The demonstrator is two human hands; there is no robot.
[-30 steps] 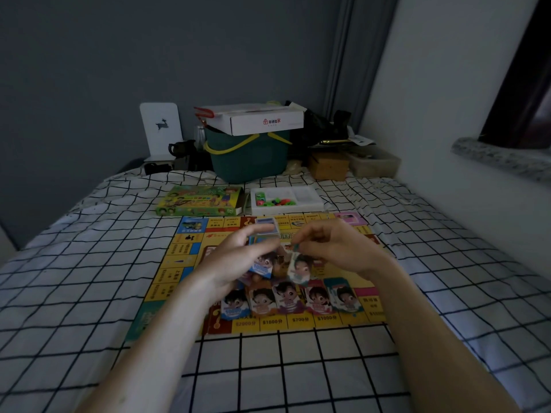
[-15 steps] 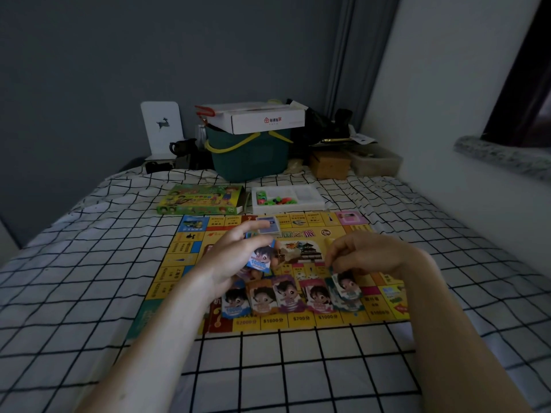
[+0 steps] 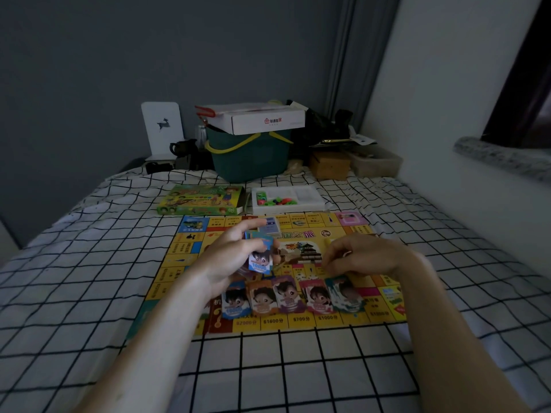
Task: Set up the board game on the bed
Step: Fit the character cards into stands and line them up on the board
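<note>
A yellow game board (image 3: 179, 263) lies flat on the checked bedsheet (image 3: 89, 263). Along its near edge sits a row of several play-money piles (image 3: 287, 293) with cartoon faces. My left hand (image 3: 229, 257) grips a stack of the same bills (image 3: 261, 259) upright over the board's left half. My right hand (image 3: 366, 254) hovers just above the rightmost, teal pile (image 3: 346, 293), its fingers loosely curled downward with nothing visibly in them.
Behind the board lie the green game box (image 3: 199, 199) and a white tray of coloured pieces (image 3: 287, 199). A green bucket (image 3: 250, 156) topped by a white carton (image 3: 256, 117), a wooden box and other clutter line the headboard end. A wall with a stone sill (image 3: 501, 158) is on the right.
My right hand took a bill from the stack in my left hand, carried it right and down onto the rightmost pile, and let go. My left hand stayed put with the stack.
</note>
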